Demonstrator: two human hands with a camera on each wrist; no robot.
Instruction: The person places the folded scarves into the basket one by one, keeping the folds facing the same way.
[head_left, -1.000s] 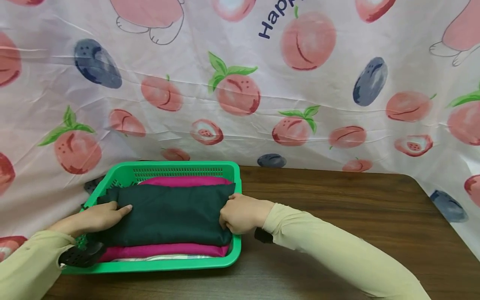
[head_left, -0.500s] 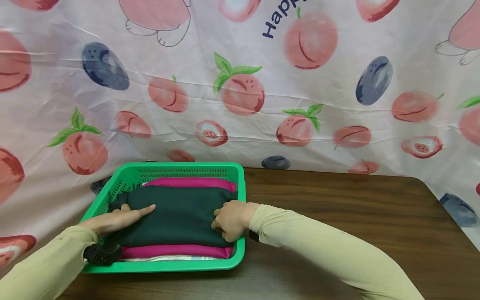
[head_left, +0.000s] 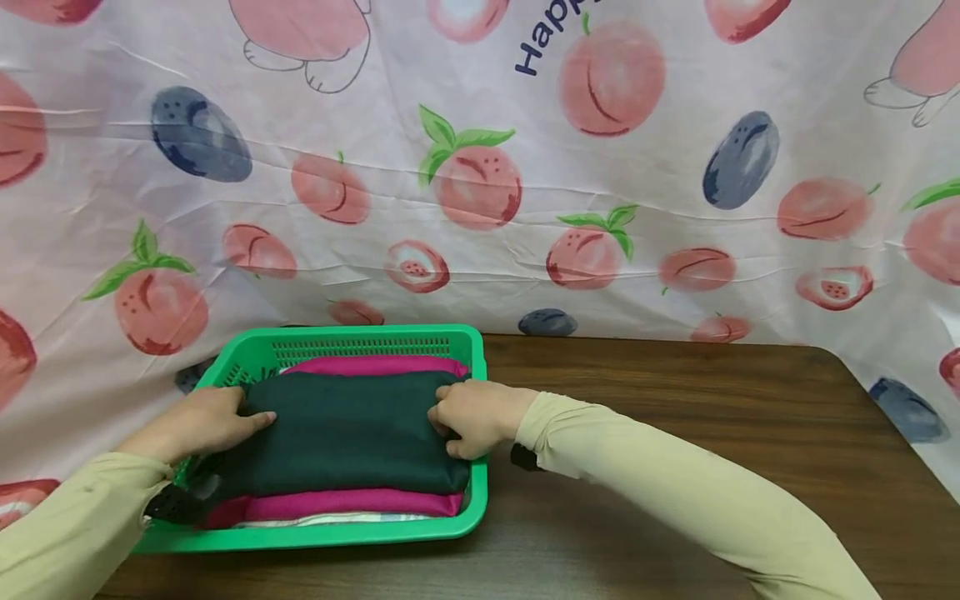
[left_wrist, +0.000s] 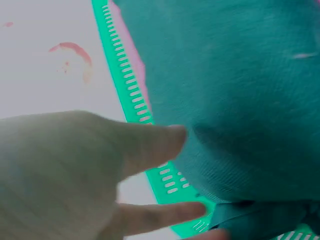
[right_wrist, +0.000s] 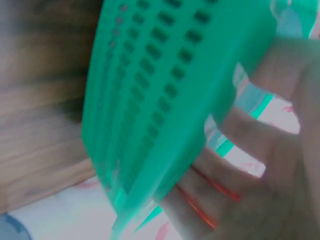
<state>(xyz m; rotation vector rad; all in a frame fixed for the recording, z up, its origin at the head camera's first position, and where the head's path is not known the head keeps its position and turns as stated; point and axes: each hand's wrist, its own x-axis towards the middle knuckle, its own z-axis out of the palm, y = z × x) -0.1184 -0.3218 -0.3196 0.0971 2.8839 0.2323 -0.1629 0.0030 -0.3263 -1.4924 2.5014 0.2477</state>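
Observation:
A dark green folded cloth [head_left: 345,433] lies on top of the pile in a green plastic basket [head_left: 315,538]. My left hand [head_left: 206,423] is at its left end, thumb over the cloth. In the left wrist view the left hand [left_wrist: 75,165] has thumb and fingers apart beside the cloth [left_wrist: 240,90]. My right hand [head_left: 480,418] is at the right end, over the basket's rim, with slightly bent fingers on the cloth. In the right wrist view its spread fingers [right_wrist: 245,132] reach over the basket's rim [right_wrist: 210,100]; their tips are partly hidden.
Under the green cloth, a magenta cloth [head_left: 360,502] and a whitish cloth [head_left: 337,518] show at the edges. The basket stands on the left of a dark wooden table [head_left: 645,417]. A fruit-print curtain [head_left: 480,208] hangs behind.
My left hand first slid inward over the cloth, then drew back to its left end. The right hand moved from the cloth's right edge onto its top, then slightly up and outward.

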